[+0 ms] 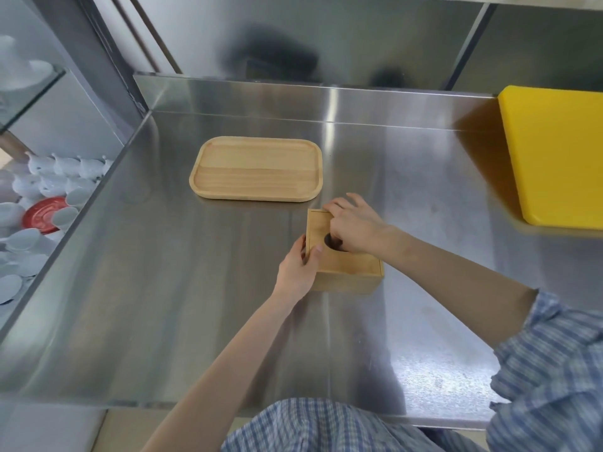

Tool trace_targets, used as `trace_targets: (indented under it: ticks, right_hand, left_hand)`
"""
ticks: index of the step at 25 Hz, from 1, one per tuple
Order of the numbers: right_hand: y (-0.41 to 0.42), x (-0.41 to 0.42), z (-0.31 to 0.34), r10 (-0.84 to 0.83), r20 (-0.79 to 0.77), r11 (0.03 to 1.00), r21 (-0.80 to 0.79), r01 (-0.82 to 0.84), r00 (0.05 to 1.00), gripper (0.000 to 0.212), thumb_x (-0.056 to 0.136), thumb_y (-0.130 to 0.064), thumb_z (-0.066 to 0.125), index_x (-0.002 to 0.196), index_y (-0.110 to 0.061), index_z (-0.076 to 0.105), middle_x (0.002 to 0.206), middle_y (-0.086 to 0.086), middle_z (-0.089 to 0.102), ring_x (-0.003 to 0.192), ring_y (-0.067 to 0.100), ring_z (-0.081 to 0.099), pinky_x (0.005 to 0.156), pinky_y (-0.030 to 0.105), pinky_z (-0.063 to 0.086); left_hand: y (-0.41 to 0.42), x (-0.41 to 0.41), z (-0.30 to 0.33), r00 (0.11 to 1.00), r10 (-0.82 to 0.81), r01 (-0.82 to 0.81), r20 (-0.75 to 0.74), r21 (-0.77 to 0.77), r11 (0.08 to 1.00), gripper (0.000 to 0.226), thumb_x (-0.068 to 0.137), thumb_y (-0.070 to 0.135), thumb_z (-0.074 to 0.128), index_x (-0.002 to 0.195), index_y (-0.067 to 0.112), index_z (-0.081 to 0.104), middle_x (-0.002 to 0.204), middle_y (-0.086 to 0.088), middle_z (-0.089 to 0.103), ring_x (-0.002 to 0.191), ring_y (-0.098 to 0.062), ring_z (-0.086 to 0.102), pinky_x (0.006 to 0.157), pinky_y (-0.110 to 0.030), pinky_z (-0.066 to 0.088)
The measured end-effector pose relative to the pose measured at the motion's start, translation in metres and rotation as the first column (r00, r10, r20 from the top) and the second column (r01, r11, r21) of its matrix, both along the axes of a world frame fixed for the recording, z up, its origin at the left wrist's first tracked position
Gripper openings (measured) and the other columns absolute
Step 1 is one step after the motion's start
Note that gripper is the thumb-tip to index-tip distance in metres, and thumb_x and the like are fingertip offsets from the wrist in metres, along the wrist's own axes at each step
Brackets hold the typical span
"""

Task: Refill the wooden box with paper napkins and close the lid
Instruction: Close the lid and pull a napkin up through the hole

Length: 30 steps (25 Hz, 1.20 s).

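- The wooden box (342, 256) is sitting on the bench (195, 305), right of its middle.
- The tray (256, 168) is lying behind the box, toward the bench's rear left corner.
- The cutting board (554, 158) is resting at the right edge.
- Cups (49, 184) are lying beyond the left edge, lower down.

The wooden box (342, 262) sits flat on the shiny table — lid on, round hole on top.
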State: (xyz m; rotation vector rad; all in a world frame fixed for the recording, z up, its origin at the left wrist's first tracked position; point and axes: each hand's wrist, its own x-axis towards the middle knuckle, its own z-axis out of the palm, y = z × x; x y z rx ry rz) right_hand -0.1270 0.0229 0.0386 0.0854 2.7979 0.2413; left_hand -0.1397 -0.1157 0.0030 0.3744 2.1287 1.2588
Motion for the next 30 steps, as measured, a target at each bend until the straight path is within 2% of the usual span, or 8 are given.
trace_targets:
  ticks: [7,13,16,18,21,23,26,30]
  right_hand:
    - [0.0,0.003,-0.005,-0.01,-0.05,1.0,-0.001,0.009,0.999,0.021,0.087,-0.02,0.055,0.078,-0.015,0.074,0.143,0.012,0.041,0.135,0.027,0.03,0.118,0.051,0.004]
    - [0.002,0.012,0.002,0.031,-0.034,0.999,-0.036,-0.032,0.999,0.028,0.091,-0.03,0.05,0.089,-0.022,0.076,0.149,0.008,0.033,0.14,0.024,0.019,0.117,0.053,-0.003]
    - [0.003,0.022,0.009,0.001,-0.071,0.992,-0.126,-0.01,0.997,0.03,0.092,-0.034,0.047,0.091,-0.021,0.075,0.149,0.005,0.033,0.14,0.022,0.02,0.119,0.047,0.001]
    - [0.005,0.028,0.016,-0.041,-0.094,0.983,-0.18,0.023,0.995,0.028,0.092,-0.031,0.046,0.097,-0.019,0.071,0.146,0.003,0.038,0.135,0.021,0.031,0.118,0.041,0.011]
    - [0.008,0.035,0.027,-0.114,-0.103,0.968,-0.237,0.087,0.988,0.024,0.095,-0.023,0.042,0.107,-0.013,0.06,0.127,0.004,0.055,0.111,0.024,0.054,0.097,0.033,0.037]
    - [0.009,0.039,0.03,-0.2,-0.085,0.933,-0.321,0.163,0.976,0.022,0.096,-0.02,0.038,0.107,-0.009,0.054,0.114,0.009,0.061,0.099,0.028,0.058,0.081,0.035,0.044]
    - [0.01,0.042,0.03,-0.288,-0.07,0.875,-0.425,0.233,0.955,0.021,0.098,-0.018,0.034,0.108,-0.006,0.047,0.104,0.013,0.061,0.089,0.031,0.056,0.074,0.04,0.046]
    - [0.01,0.043,0.031,-0.333,-0.078,0.833,-0.492,0.254,0.94,0.022,0.099,-0.017,0.031,0.111,-0.005,0.044,0.092,0.007,0.051,0.08,0.025,0.048,0.065,0.032,0.036]
  left_hand:
    - [0.0,0.004,0.002,0.999,0.009,-0.009,-0.034,0.013,1.0,0.044,0.098,0.032,0.037,0.139,0.015,0.038,0.132,-0.004,0.055,0.123,-0.025,0.049,0.087,-0.024,0.034]
    - [-0.001,0.008,0.007,0.999,-0.001,0.002,-0.048,0.01,1.0,0.04,0.099,0.029,0.035,0.135,0.013,0.042,0.126,-0.007,0.058,0.117,-0.025,0.051,0.082,-0.022,0.031]
    - [-0.001,0.009,0.009,0.999,-0.008,0.009,-0.054,0.007,1.0,0.04,0.1,0.029,0.034,0.136,0.013,0.041,0.121,-0.006,0.058,0.105,-0.02,0.05,0.08,-0.021,0.03]
    - [-0.002,0.01,0.01,0.999,-0.008,0.008,-0.048,0.012,1.0,0.04,0.1,0.029,0.033,0.136,0.013,0.041,0.111,-0.001,0.056,0.095,-0.014,0.045,0.079,-0.021,0.03]
    - [-0.002,0.01,0.008,0.999,-0.01,0.01,-0.047,0.005,1.0,0.042,0.099,0.031,0.033,0.138,0.015,0.039,0.12,-0.003,0.058,0.098,-0.014,0.046,0.081,-0.022,0.03]
    - [-0.003,0.01,0.005,0.999,-0.014,0.014,-0.052,-0.001,1.0,0.044,0.099,0.033,0.033,0.139,0.016,0.039,0.126,-0.004,0.058,0.107,-0.02,0.051,0.083,-0.022,0.031]
    - [-0.002,0.01,0.004,0.998,-0.013,0.013,-0.055,-0.005,1.0,0.046,0.099,0.035,0.032,0.14,0.017,0.037,0.128,-0.004,0.058,0.112,-0.021,0.051,0.084,-0.022,0.032]
    - [-0.003,0.014,0.002,0.998,0.003,-0.002,-0.068,0.017,1.0,0.045,0.099,0.035,0.032,0.14,0.017,0.036,0.125,-0.002,0.058,0.103,-0.017,0.049,0.083,-0.022,0.032]
